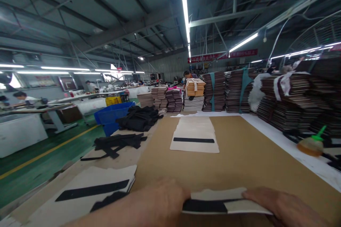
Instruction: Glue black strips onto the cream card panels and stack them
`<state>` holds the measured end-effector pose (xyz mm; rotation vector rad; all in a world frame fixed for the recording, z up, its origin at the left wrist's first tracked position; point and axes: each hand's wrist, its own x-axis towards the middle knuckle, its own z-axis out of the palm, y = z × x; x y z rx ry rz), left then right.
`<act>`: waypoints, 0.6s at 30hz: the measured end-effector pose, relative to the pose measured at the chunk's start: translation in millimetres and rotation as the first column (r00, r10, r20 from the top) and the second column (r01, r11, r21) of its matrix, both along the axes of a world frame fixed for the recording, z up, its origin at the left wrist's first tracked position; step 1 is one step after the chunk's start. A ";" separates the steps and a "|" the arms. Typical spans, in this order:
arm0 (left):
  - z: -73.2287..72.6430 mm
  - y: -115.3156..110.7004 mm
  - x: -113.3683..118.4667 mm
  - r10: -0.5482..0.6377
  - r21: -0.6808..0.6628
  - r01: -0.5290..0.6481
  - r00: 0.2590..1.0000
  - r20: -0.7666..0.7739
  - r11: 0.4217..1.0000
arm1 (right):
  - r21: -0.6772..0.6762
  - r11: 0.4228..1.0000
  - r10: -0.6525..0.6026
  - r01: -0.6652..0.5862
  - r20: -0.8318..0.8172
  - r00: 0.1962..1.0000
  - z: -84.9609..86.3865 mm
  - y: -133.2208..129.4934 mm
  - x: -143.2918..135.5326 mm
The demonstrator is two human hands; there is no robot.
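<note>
Right hand (277,204) grips a pale panel (249,206), black strip (206,206) already on, by the surface's (255,156) near edge; left hand's (169,197) closure is hidden. Loose strips (140,117) lie unplaced towards the left edge.

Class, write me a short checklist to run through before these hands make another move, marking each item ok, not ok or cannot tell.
1. Right hand on the right end of the pale held piece: ok.
2. Left hand gripping firmly at the other end: cannot tell, fingertips hidden.
3. Black strip on that piece fully stuck down: cannot tell.
4. Pale sheet ahead lying apart from both hands: ok.
5. Loose black strips neatly aligned: not ok, they lie crossed.
6. Green-tipped bottle away from both hands: ok.
</note>
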<state>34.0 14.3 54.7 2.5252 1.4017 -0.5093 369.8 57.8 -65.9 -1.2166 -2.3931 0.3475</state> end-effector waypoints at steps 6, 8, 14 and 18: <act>44.0 75.9 -14.8 -0.008 0.373 0.029 0.998 -0.058 0.927 | 0.139 0.990 -0.006 -0.006 0.087 0.996 66.2 67.9 -37.6; 38.0 107.2 -23.1 0.026 0.427 0.000 0.998 -0.054 0.904 | 0.184 0.982 -0.062 0.043 0.097 0.993 61.7 100.5 -48.0; -26.1 171.4 -45.2 0.084 0.396 -0.059 0.995 -0.047 0.916 | 0.275 0.953 -0.172 0.124 0.156 0.973 -8.2 164.4 -88.5; -77.7 186.0 -56.0 0.104 0.340 -0.073 0.992 -0.075 0.938 | 0.241 0.964 -0.166 0.115 0.202 0.965 -47.4 167.3 -107.7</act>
